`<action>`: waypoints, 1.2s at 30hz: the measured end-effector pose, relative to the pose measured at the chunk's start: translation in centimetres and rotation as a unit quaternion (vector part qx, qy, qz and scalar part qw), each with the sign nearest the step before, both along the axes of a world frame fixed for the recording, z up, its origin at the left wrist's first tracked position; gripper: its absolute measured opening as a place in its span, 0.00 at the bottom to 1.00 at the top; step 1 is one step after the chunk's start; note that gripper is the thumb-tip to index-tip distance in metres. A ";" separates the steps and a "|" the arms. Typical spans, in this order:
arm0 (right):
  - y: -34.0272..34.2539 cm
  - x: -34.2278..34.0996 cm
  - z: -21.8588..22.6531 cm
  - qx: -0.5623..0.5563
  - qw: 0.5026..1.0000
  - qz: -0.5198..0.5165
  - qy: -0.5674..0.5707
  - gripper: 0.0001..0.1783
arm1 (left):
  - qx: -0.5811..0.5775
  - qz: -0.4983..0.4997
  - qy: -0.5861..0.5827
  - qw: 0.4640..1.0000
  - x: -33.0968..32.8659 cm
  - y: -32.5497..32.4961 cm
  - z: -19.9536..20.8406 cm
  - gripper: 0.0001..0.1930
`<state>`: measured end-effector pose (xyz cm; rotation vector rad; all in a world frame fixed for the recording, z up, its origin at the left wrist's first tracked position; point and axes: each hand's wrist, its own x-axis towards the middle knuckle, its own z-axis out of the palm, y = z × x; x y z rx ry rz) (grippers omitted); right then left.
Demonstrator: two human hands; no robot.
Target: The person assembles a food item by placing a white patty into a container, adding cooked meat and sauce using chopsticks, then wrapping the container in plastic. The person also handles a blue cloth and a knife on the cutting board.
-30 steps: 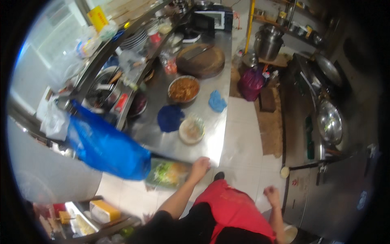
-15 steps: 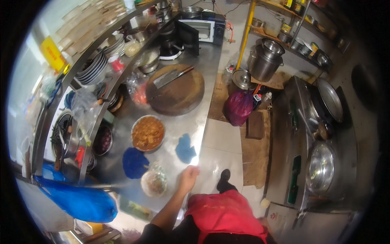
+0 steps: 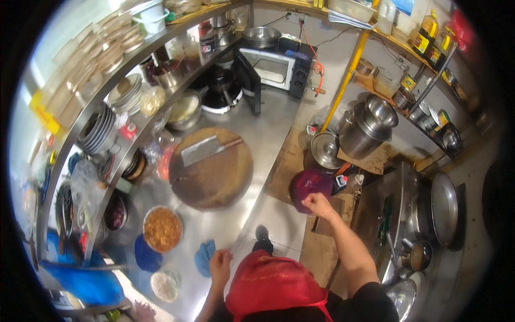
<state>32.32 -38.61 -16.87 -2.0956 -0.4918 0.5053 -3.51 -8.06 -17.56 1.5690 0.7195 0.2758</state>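
Note:
My left hand (image 3: 220, 263), fingers loosely curled inward, hangs at the steel counter's edge beside a crumpled light-blue cloth (image 3: 204, 258). It shows nothing in its grasp. Out to the right, my right hand (image 3: 317, 205) makes a loose fist above the floor. In the picture it overlaps a purple plastic bag (image 3: 301, 185), and I see nothing in it. On the counter stands a bowl of orange-brown food (image 3: 162, 229), with a dark-blue cloth (image 3: 147, 254) and a pale bowl (image 3: 164, 285) close by. Farther off, a cleaver (image 3: 201, 151) lies on a round chopping board (image 3: 217, 185).
A microwave (image 3: 276, 67) with its door open sits at the counter's far end. Shelves of plates (image 3: 99, 131) run along the left. Large steel pots (image 3: 362, 138) stand beyond the bag. A stove with a wok (image 3: 444, 209) lines the right side.
My right hand and forearm have come into view on the right. The view has shifted forward along the counter, and my left hand now shows lower and farther left, close to the light-blue cloth.

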 end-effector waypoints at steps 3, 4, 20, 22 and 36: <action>5.0 8.2 6.5 -0.037 0.997 0.044 -0.057 0.15 | -0.023 -0.004 0.008 1.000 8.1 0.5 0.3 0.10; 5.8 10.5 8.4 -0.045 0.997 0.049 -0.049 0.17 | 0.000 -0.027 -0.015 1.000 10.4 0.6 0.7 0.10; 17.8 65.2 20.4 -0.164 0.918 0.041 -0.359 0.53 | 0.086 0.156 0.025 0.984 33.5 1.9 8.0 0.08; 18.9 68.3 20.1 -0.160 0.929 0.068 -0.327 0.56 | 0.074 0.197 0.035 0.977 34.3 0.6 8.1 0.08; 20.3 71.8 19.7 -0.125 0.931 0.185 -0.289 0.61 | 0.125 0.204 0.090 0.967 41.7 -1.7 9.5 0.11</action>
